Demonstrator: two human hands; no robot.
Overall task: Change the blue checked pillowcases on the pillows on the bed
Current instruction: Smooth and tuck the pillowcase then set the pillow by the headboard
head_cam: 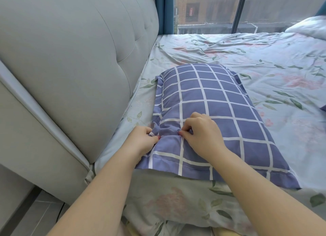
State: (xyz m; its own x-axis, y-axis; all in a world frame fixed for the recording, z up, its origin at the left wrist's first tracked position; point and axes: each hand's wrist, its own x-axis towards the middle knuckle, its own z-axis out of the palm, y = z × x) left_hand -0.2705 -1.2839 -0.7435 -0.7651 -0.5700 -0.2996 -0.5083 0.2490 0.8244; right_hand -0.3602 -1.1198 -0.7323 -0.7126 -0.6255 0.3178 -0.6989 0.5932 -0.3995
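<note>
A pillow in a blue checked pillowcase lies lengthwise on the bed, its near end close to the bed's front edge. My left hand pinches a bunched fold of the case at the pillow's left side. My right hand pinches the case fabric just right of that, fingers curled on top of the pillow. The cloth between the two hands is gathered into wrinkles. A sliver of another blue cloth shows at the right edge.
The bed carries a pale floral sheet, wrinkled toward the window. A padded grey headboard stands at the left. A white bundle of bedding lies at the far right. Grey floor shows at lower left.
</note>
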